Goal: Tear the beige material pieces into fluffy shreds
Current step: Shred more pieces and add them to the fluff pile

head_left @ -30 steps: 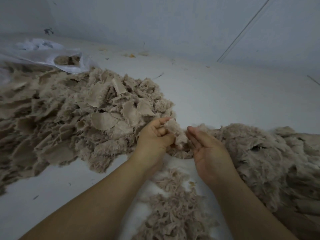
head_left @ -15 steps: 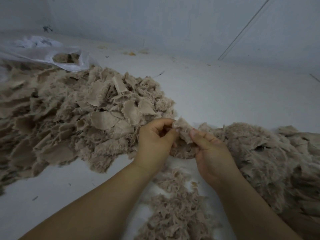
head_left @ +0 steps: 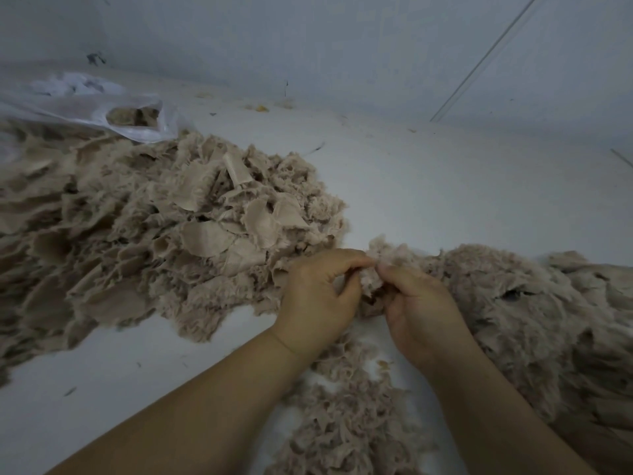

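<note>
A small beige material piece is held between both hands at the middle of the view. My left hand pinches its left edge with thumb and curled fingers. My right hand pinches its right edge, fingertips almost meeting the left ones. A big heap of flat and fuzzy beige pieces lies to the left. A fluffy beige mass spreads on the right. Loose shreds lie below the hands, between my forearms.
A clear plastic bag holding some beige material lies at the back left on the white surface. A pale wall rises behind. Small bits of debris dot the surface near the wall.
My right hand went from open beside the piece to pinching it. Both hands have closed in on the piece and their fingertips are now nearly together.
</note>
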Demonstrator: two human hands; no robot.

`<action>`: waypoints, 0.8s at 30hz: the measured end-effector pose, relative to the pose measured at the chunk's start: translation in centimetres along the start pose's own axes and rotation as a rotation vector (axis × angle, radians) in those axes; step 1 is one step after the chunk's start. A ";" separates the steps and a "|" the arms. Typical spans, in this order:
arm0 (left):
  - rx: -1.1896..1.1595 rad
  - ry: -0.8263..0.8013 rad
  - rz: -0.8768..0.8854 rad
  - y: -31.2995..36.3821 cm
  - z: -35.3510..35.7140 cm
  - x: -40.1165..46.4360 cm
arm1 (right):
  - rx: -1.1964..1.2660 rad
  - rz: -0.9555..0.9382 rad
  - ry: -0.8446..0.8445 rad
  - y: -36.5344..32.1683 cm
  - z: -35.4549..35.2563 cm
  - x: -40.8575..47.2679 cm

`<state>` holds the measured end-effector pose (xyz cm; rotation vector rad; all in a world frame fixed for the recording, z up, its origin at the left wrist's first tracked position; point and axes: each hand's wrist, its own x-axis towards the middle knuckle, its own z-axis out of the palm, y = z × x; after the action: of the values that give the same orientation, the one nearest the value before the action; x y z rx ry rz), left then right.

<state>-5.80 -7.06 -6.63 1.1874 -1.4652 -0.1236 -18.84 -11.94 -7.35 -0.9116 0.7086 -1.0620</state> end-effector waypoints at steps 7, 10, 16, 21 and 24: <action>-0.133 -0.140 -0.322 0.2 -0.3 0.2 | -0.040 -0.027 -0.015 0.4 -0.2 0.3; -0.266 -0.088 -0.441 -0.1 -0.2 0.3 | -0.021 -0.052 -0.027 0.4 -0.2 0.4; -0.520 -0.065 -0.615 -0.2 -0.4 0.4 | -0.016 -0.082 -0.010 0.5 0.0 0.6; -0.449 -0.158 -0.532 0.1 -0.1 0.1 | -0.049 -0.084 -0.039 0.5 -0.3 0.3; -0.449 -0.119 -0.596 -0.1 0.0 0.2 | -0.072 -0.071 -0.035 0.7 -0.4 0.4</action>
<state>-5.66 -7.22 -6.57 1.2141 -1.0607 -0.8957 -18.73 -12.30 -8.21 -1.0215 0.6929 -1.0866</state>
